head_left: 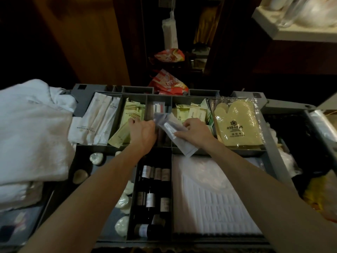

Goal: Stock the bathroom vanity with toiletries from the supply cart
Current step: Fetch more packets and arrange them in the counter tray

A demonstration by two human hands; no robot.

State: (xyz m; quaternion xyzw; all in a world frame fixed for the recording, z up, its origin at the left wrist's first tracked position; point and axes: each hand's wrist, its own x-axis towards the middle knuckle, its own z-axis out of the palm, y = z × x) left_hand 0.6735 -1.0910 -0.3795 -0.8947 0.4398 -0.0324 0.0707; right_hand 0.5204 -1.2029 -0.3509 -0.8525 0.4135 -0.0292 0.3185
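Both your hands were over the cart's (273,152) middle tray slot. Your right hand (196,133) pinched a grey sachet (179,141), slanted across the divider. Your left hand (144,131) gripped another grey sachet (160,118) just beside it, fingers curled tight. Dark bottles (151,190) lay in the nearer compartment, towels (32,128) piled left.

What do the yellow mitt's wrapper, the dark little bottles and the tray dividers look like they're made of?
Yellow mitt: its wrapper looks like clear glossy plastic film, with glare and crinkles at the edges.
Dark bottles: dark glass or hard plastic, cannot tell which; pale matte labels, probably paper.
Tray dividers: grey matte moulded plastic, by the even colour and thin straight walls.
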